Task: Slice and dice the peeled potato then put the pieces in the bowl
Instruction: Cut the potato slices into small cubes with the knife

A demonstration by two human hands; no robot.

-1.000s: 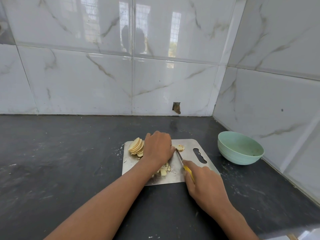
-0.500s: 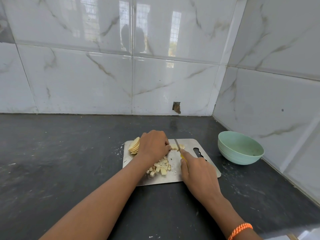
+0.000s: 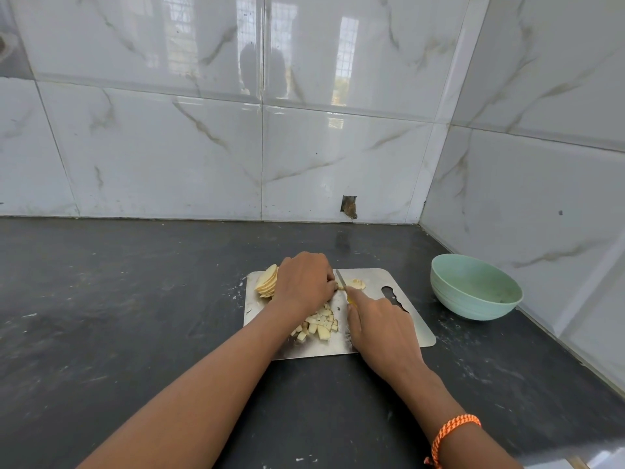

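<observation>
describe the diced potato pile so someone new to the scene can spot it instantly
Find the steel cutting board on the dark counter. The diced potato pile lies on its near half, between the two forearms, just below the left hand. Unlike the fanned round slices at the board's far-left corner, these are small cubes.

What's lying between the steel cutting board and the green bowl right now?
Nothing: in the head view only bare dark countertop separates the steel cutting board from the pale green bowl.

Bowl (image 3: 475, 286) right of board (image 3: 399, 279); dice (image 3: 318, 324) apparently on it.
</observation>
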